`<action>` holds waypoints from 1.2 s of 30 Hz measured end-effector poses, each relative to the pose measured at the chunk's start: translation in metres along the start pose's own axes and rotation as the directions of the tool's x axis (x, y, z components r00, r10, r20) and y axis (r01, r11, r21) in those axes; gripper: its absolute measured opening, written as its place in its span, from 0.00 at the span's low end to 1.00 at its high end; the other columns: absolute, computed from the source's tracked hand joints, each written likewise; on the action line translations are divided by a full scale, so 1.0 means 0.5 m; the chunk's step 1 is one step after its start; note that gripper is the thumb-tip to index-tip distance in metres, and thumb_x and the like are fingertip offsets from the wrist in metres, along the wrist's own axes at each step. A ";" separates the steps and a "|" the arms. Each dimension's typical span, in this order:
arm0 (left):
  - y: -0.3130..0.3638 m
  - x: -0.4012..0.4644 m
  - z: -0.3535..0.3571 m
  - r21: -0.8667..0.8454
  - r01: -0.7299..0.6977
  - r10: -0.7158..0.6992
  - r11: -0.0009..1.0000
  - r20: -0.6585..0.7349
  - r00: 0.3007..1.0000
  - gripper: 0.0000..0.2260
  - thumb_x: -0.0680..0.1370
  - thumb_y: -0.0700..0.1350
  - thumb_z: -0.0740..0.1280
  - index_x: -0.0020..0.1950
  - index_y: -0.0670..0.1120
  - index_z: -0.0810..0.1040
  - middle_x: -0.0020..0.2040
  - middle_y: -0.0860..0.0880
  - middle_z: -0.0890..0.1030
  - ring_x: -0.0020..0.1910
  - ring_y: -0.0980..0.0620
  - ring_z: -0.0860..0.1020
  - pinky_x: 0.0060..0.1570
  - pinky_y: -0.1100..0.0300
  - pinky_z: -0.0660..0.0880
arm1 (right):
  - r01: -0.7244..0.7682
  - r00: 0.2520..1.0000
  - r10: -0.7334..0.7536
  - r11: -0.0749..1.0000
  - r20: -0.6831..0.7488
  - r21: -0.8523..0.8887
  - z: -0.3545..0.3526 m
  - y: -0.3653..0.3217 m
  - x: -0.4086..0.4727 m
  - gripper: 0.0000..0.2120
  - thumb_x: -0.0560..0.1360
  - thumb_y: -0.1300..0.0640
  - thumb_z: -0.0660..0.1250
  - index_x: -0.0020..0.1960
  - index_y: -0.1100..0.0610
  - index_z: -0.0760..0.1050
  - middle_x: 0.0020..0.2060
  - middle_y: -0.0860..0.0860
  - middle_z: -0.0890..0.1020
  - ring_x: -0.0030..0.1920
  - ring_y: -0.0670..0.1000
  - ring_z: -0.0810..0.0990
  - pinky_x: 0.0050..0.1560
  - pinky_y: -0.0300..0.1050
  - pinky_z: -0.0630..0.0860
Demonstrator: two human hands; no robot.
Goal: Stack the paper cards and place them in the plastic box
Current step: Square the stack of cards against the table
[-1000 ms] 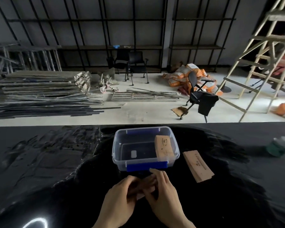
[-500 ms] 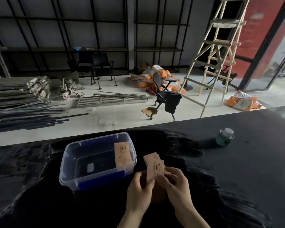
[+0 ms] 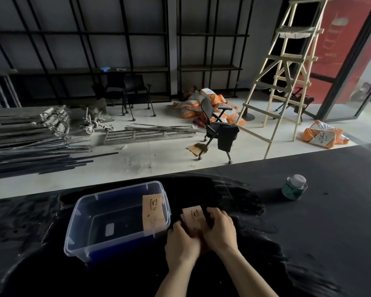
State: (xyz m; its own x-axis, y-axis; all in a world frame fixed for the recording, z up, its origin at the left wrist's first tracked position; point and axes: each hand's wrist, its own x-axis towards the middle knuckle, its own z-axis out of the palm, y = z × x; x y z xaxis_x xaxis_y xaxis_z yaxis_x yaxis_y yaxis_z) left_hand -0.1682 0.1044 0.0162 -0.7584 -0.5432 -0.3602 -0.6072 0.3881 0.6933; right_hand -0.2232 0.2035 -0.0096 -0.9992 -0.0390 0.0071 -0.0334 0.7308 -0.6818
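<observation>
A clear plastic box (image 3: pixel 88 239) with blue clips stands on the black table, left of my hands. A stack of tan paper cards (image 3: pixel 153 213) leans against its right inner wall. Just right of the box, both hands grip a second stack of tan paper cards (image 3: pixel 194 218) from its two sides. My left hand (image 3: pixel 181 243) holds the stack's left edge and my right hand (image 3: pixel 220 229) holds its right edge. The near end of this stack is hidden between my hands.
A green jar (image 3: pixel 293 187) with a pale lid stands on the table at the far right. The table's far edge (image 3: pixel 223 167) runs behind the box. Beyond it are a chair (image 3: pixel 219 129), a wooden ladder (image 3: pixel 287 76) and metal bars on the floor.
One second ago my hands gathered cards on the table in front of the box. They now hold the stack to the right of the box. The view has turned right.
</observation>
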 end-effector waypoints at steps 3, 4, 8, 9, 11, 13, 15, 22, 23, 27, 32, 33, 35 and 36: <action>0.001 0.008 0.004 -0.023 0.019 -0.019 1.000 0.017 1.000 0.25 0.78 0.47 0.69 0.74 0.46 0.68 0.69 0.44 0.77 0.67 0.45 0.78 0.64 0.52 0.74 | -0.052 0.994 0.054 0.998 0.095 -0.024 0.001 0.010 0.006 0.24 0.80 0.48 0.68 0.73 0.55 0.71 0.64 0.55 0.82 0.66 0.56 0.78 0.62 0.48 0.74; 0.003 0.010 0.006 -0.030 0.025 -0.024 0.999 0.021 0.999 0.25 0.79 0.47 0.69 0.74 0.45 0.68 0.69 0.44 0.77 0.66 0.44 0.78 0.64 0.52 0.75 | -0.055 0.990 0.056 0.998 0.127 -0.010 0.001 0.010 0.006 0.24 0.80 0.50 0.68 0.74 0.56 0.71 0.64 0.55 0.82 0.65 0.56 0.79 0.62 0.48 0.75; 0.003 0.007 0.016 -0.088 0.046 -0.041 0.995 0.065 0.997 0.26 0.79 0.42 0.68 0.76 0.44 0.67 0.72 0.43 0.75 0.70 0.44 0.75 0.66 0.54 0.73 | -0.143 0.966 0.122 0.987 0.227 0.078 -0.004 0.018 -0.008 0.21 0.81 0.56 0.67 0.72 0.57 0.71 0.63 0.56 0.82 0.61 0.56 0.81 0.60 0.50 0.79; 0.000 0.004 0.017 -0.110 0.044 -0.036 0.993 0.081 0.996 0.28 0.79 0.40 0.69 0.77 0.44 0.65 0.73 0.43 0.74 0.72 0.44 0.73 0.69 0.53 0.72 | -0.165 0.963 0.136 0.980 0.233 0.111 -0.008 0.023 -0.014 0.18 0.80 0.57 0.67 0.69 0.57 0.74 0.61 0.56 0.83 0.59 0.55 0.82 0.59 0.51 0.80; -0.011 -0.003 0.020 -0.176 0.024 -0.004 0.984 0.113 0.994 0.29 0.77 0.38 0.70 0.77 0.46 0.66 0.73 0.42 0.74 0.70 0.43 0.74 0.68 0.52 0.75 | -0.198 0.962 0.137 0.947 0.237 0.254 -0.018 0.035 -0.032 0.12 0.78 0.61 0.68 0.61 0.57 0.80 0.56 0.56 0.85 0.53 0.54 0.85 0.55 0.55 0.84; -0.026 -0.015 0.019 -0.290 -0.011 0.059 0.957 0.157 0.986 0.28 0.75 0.38 0.74 0.72 0.49 0.71 0.67 0.45 0.77 0.61 0.48 0.79 0.50 0.60 0.82 | -0.228 0.959 0.126 0.873 0.253 0.430 -0.031 0.049 -0.055 0.13 0.76 0.65 0.70 0.59 0.56 0.82 0.53 0.58 0.86 0.50 0.56 0.87 0.53 0.61 0.85; -0.044 -0.031 0.008 -0.360 -0.068 0.138 0.930 0.173 0.975 0.27 0.73 0.38 0.76 0.68 0.53 0.72 0.61 0.52 0.77 0.52 0.55 0.79 0.33 0.68 0.79 | -0.245 0.957 0.104 0.793 0.271 0.559 -0.039 0.062 -0.079 0.20 0.74 0.68 0.72 0.64 0.57 0.81 0.56 0.61 0.84 0.53 0.58 0.87 0.55 0.63 0.84; -0.138 -0.065 -0.096 -0.362 -0.344 0.390 0.866 0.063 0.918 0.31 0.73 0.34 0.75 0.58 0.69 0.72 0.56 0.63 0.83 0.56 0.70 0.79 0.52 0.69 0.81 | -0.026 0.957 -0.186 0.705 0.220 0.708 0.000 0.008 -0.182 0.26 0.76 0.72 0.70 0.67 0.50 0.77 0.58 0.54 0.87 0.58 0.55 0.86 0.55 0.51 0.84; -0.148 -0.067 -0.115 -0.407 -0.302 0.353 0.862 0.055 0.934 0.31 0.73 0.35 0.76 0.59 0.69 0.72 0.57 0.65 0.82 0.57 0.69 0.79 0.54 0.69 0.80 | 0.025 0.955 -0.225 0.712 0.194 0.701 0.012 -0.013 -0.195 0.26 0.76 0.72 0.68 0.68 0.49 0.76 0.59 0.53 0.86 0.59 0.55 0.86 0.55 0.51 0.84; -0.201 -0.056 -0.175 -0.701 -0.018 0.178 0.713 0.155 0.972 0.31 0.72 0.34 0.76 0.67 0.60 0.72 0.60 0.62 0.81 0.62 0.68 0.77 0.59 0.72 0.72 | 0.160 0.923 -0.346 0.741 0.167 0.652 0.080 -0.081 -0.241 0.30 0.75 0.70 0.68 0.68 0.42 0.72 0.61 0.46 0.84 0.61 0.50 0.84 0.59 0.46 0.83; -0.316 -0.081 -0.242 -0.734 -0.117 0.232 0.668 0.056 0.971 0.16 0.80 0.31 0.65 0.64 0.46 0.75 0.58 0.52 0.78 0.49 0.75 0.77 0.49 0.79 0.72 | 0.143 0.888 -0.379 0.764 0.259 0.629 0.156 -0.136 -0.282 0.38 0.71 0.73 0.68 0.64 0.31 0.72 0.59 0.40 0.83 0.60 0.47 0.84 0.57 0.39 0.81; -0.322 -0.076 -0.243 -0.555 -0.256 0.318 0.791 0.017 0.948 0.10 0.83 0.33 0.60 0.58 0.42 0.78 0.53 0.46 0.80 0.46 0.65 0.81 0.47 0.71 0.77 | 0.112 0.891 -0.370 0.742 0.264 0.661 0.169 -0.140 -0.286 0.37 0.71 0.73 0.67 0.64 0.33 0.73 0.58 0.43 0.85 0.58 0.49 0.85 0.55 0.40 0.82; -0.303 -0.087 -0.254 -0.535 -0.204 0.318 0.820 0.130 0.939 0.09 0.83 0.39 0.60 0.55 0.43 0.80 0.52 0.42 0.83 0.48 0.50 0.84 0.45 0.60 0.81 | 0.030 0.895 -0.346 0.675 0.281 0.737 0.178 -0.141 -0.290 0.29 0.73 0.68 0.68 0.65 0.40 0.75 0.56 0.48 0.86 0.56 0.51 0.85 0.54 0.39 0.81; -0.301 -0.097 -0.257 -0.544 -0.256 0.389 0.799 0.142 0.910 0.08 0.81 0.40 0.64 0.58 0.48 0.79 0.55 0.45 0.84 0.49 0.53 0.85 0.41 0.62 0.83 | -0.027 0.899 -0.320 0.640 0.298 0.768 0.178 -0.141 -0.291 0.25 0.75 0.65 0.68 0.66 0.43 0.76 0.56 0.48 0.86 0.56 0.51 0.85 0.54 0.38 0.81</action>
State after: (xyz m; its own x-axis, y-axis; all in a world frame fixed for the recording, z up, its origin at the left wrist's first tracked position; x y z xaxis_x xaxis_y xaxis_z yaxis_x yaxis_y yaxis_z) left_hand -0.0094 -0.0235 0.0097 -0.9601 -0.2380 -0.1470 -0.1620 0.0445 0.9858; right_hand -0.0734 0.0968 -0.0276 -0.8815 -0.4721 0.0066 0.0219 -0.0549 -0.9983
